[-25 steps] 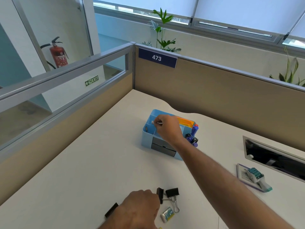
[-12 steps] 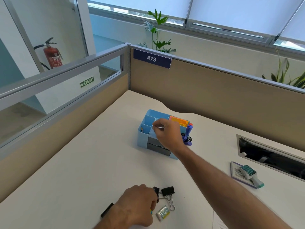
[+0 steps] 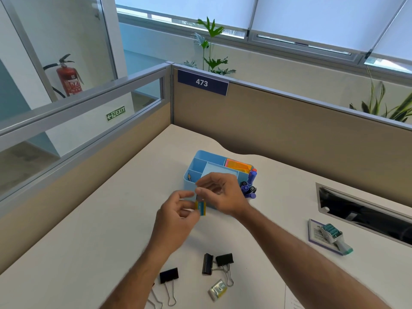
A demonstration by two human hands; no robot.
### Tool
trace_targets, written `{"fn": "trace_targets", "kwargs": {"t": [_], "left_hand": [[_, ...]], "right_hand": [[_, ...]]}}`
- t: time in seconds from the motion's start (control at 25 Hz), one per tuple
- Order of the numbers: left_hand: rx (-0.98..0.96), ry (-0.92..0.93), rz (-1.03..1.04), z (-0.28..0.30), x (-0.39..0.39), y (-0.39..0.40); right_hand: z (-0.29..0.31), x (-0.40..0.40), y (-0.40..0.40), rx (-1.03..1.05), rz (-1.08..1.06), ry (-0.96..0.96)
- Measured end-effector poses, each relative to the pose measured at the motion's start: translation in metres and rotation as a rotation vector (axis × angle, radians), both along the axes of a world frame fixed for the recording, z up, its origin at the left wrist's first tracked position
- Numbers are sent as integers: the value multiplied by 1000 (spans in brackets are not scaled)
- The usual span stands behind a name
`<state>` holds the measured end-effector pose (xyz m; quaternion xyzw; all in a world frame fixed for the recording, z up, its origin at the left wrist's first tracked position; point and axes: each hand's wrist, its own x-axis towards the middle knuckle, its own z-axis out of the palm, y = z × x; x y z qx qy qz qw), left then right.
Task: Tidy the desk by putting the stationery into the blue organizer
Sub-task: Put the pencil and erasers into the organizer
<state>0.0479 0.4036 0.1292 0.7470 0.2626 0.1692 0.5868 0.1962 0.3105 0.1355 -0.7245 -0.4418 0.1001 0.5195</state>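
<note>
While both hands (image 3: 196, 197) meet, fingers pinching small yellow-blue item (image 3: 200, 207)

Pale blue organizer (image 3: 192, 176) holding orange sheets (image 3: 238, 166) and purple markers (image 3: 249, 188); black binder clips (image 3: 224, 259) on the cream desk (image 3: 93, 230)

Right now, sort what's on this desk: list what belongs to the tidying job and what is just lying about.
Job:
- organizer
- small yellow-blue item, held between left hand and right hand
- three binder clips
- wrapped eraser-like piece
- markers, already in

Lying about:
- stamp on a card
- cable slot
</note>
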Motion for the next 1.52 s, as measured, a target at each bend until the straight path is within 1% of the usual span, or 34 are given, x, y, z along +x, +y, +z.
{"fn": "trace_targets", "kwargs": {"t": [0.08,0.24,0.36,0.4,0.44,0.52,0.6,0.64,0.72,0.76,0.8,0.84,0.88,0.92,0.96,1.0,1.04,1.08,1.12,1.2,1.28,1.36,1.44,1.52], "left_hand": [[-59,-62,68,-1,5,2],[-92,-115,99,-4,12,-2],[-111,-85,128,-5,13,-7],[-80,-48,81,-7,11,-10],[-25,7,-34,-9,8,-14],[150,181,-421,-12,2,-26],[375,330,-790,-11,-4,-35],[454,383,-930,-10,-4,-39],[536,484,-1112,-15,-5,-44],[592,538,-1158,-17,-1,-49],[669,599,-1192,-23,3,-54],[828,686,-1230,-31,9,-59],[927,723,-1360,-41,5,-61],[969,737,-1432,-46,3,-63],[954,786,-1421,-43,2,-64],[1005,726,-1381,-42,-1,-65],[996,667,-1265,-36,0,-67],[985,529,-1209,-35,-7,-66],[953,449,-1179,-35,-12,-64],[905,449,-1149,-39,-16,-60],[934,450,-1163,-40,-16,-60],[918,430,-1146,-43,-15,-59],[759,412,-1062,-44,-17,-57],[586,288,-896,-40,-18,-54]], "right_hand": [[-1,-1,-3,-4,42,-3],[-1,2,-6,-12,95,-13],[5,10,-2,-17,4,-59],[7,13,1,-12,-62,-95],[9,16,6,-12,-133,-134],[13,23,16,-22,-259,-180],[14,28,26,-41,-326,-173],[13,31,32,-68,-336,-168],[11,34,41,-143,-330,-171],[9,36,45,-183,-318,-176],[7,38,48,-226,-304,-178],[5,40,50,-264,-289,-179],[2,42,51,-291,-277,-178],[-1,43,51,-305,-271,-173],[-3,43,50,-304,-273,-163],[-5,43,49,-296,-281,-153],[-5,43,48,-283,-290,-151],[-5,42,47,-272,-297,-154],[-5,42,46,-264,-302,-156],[-4,39,44,-241,-304,-153],[-2,37,41,-210,-297,-142],[-1,33,38,-164,-296,-140],[0,28,34,-115,-299,-134],[1,25,31,-69,-287,-121]]}}
